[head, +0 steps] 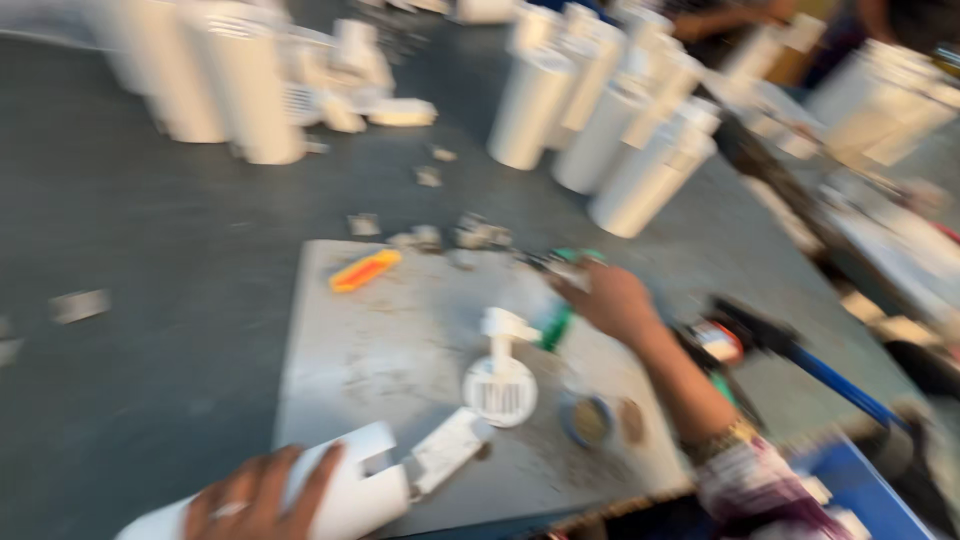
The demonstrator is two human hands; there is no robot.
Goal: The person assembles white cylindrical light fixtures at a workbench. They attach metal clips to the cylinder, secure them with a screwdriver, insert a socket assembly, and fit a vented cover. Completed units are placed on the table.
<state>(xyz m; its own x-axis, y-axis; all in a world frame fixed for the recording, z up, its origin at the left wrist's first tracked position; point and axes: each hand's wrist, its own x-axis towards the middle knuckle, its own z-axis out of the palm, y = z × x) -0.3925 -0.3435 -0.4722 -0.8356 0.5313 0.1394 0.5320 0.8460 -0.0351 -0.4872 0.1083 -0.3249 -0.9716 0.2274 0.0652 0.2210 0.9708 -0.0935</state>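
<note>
- Work surface: dark grey table (150,260).
- Near centre: pale, scuffed work board (380,350) lying flat on the table.
- Far left and far right: upright white cylinders (250,90) standing in groups.
- Middle: small white scraps (80,305) scattered about.

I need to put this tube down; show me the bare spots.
Bare: the dark table left of the grey work board, between the white tubes and the left hand; also the board's left half below the orange tool. Crowded: around the round white part and the right hand.
</note>
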